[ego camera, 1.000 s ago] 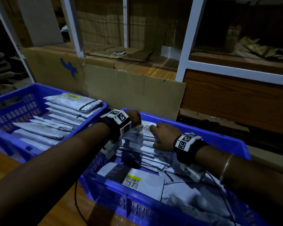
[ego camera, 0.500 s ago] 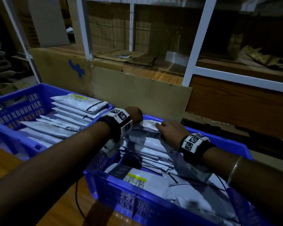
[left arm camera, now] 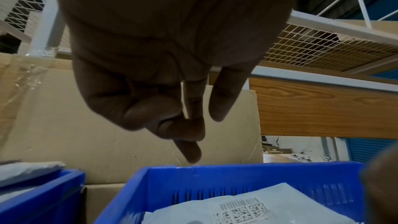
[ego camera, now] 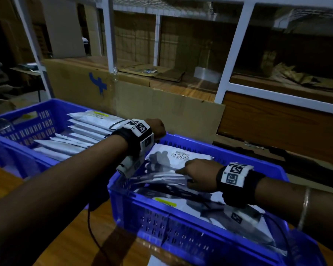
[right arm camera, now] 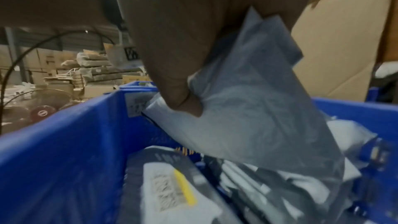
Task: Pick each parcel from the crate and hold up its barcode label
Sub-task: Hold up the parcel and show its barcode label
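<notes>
The right blue crate (ego camera: 161, 223) holds a loose pile of grey parcels. The top parcel (ego camera: 181, 156) shows a barcode label facing up, also seen in the left wrist view (left arm camera: 241, 210). My right hand (ego camera: 196, 173) grips the edge of a grey parcel (right arm camera: 258, 108), thumb pressed on its face, lifting it off the pile. I cannot tell whether this is the labelled one. My left hand (ego camera: 158, 129) hovers over the crate's far rim (left arm camera: 237, 169). Its fingers (left arm camera: 189, 142) hang loosely and hold nothing.
A second blue crate (ego camera: 27, 129) at the left holds neatly stacked parcels (ego camera: 88, 129). A cardboard sheet (ego camera: 161, 112) stands behind both crates, under a white-framed shelf (ego camera: 231, 54). Another labelled parcel (right arm camera: 172, 190) lies near the crate's front wall. A black cable (ego camera: 90, 227) hangs from my left wrist.
My left hand has let go of the top parcel and risen to the far rim. My right hand has drawn back toward me, pulling a parcel up. The barcode label is now uncovered.
</notes>
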`<state>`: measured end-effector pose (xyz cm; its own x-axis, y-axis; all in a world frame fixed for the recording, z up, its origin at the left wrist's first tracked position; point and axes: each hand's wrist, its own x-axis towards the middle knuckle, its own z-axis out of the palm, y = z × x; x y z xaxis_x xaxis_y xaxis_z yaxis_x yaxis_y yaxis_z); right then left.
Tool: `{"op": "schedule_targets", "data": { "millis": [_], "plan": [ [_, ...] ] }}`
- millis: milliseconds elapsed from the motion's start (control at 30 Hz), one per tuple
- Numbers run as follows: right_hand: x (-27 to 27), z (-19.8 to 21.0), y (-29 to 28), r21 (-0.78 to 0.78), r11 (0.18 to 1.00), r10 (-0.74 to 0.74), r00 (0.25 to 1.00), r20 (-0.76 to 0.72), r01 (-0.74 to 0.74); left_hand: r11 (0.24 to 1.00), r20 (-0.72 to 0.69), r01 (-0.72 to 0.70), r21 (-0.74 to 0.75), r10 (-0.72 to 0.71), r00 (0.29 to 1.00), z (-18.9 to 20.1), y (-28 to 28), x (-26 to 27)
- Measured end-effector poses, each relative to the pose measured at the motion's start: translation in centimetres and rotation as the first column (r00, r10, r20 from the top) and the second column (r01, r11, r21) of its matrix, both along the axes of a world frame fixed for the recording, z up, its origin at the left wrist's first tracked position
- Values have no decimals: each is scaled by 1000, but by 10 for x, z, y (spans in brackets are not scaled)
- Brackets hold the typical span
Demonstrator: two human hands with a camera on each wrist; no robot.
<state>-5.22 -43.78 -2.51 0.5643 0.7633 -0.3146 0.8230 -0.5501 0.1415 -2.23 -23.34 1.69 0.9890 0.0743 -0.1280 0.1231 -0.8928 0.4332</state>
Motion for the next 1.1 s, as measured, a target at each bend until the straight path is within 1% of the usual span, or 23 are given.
{"op": "schedule_targets", "data": {
  "millis": [133,200,267,333,400,467,567,633,667,733,800,967,1033,1100],
  "plan": [
    [-6,-15,14,-56,998,29,995,-91,-34,995,6,-34,-89,35,999,-2,5,-10],
    [-7,-25,19,-95,994,37,990,-135,-50,991,-21,-42,-129,40,999,-3,8,-14],
    [-7,-36,23,-148,986,55,985,-166,-80,991,-73,-30,-129,21,997,-4,9,-17],
    [-5,-46,25,-204,973,67,975,-212,-112,987,-92,-28,-159,14,996,-5,10,-20],
    [-1,-57,24,-228,964,60,948,-312,-136,986,-90,-30,-162,16,996,-7,8,-23],
    [4,-65,22,-250,960,21,920,-392,-128,985,-94,-34,-170,18,995,-8,6,-22],
    [14,-69,18,-215,974,-49,868,-495,-68,978,-106,-16,-208,-6,994,-11,2,-17],
    [23,-67,18,-139,990,-58,859,-509,-16,978,-104,-18,-208,-4,995,-12,-1,-14],
    [28,-67,18,-101,995,-52,865,-499,1,978,-101,-15,-207,-6,995,-13,-2,-13],
    [35,-69,20,-77,997,-47,886,-462,13,978,-106,-11,-207,-12,994,-14,-7,-10],
    [38,-75,22,-94,995,-82,894,-440,45,976,-114,-21,-218,-4,993,-16,-9,-8],
    [51,-102,23,-131,986,-155,875,-458,106,972,-119,-57,-229,30,992,-17,-8,-1],
    [53,-107,22,-155,979,-190,871,-454,133,969,-138,-65,-239,33,990,-17,-6,2],
    [53,-106,24,-162,979,-184,880,-438,124,964,-141,-75,-257,39,989,-18,-4,3]
  ]
}}
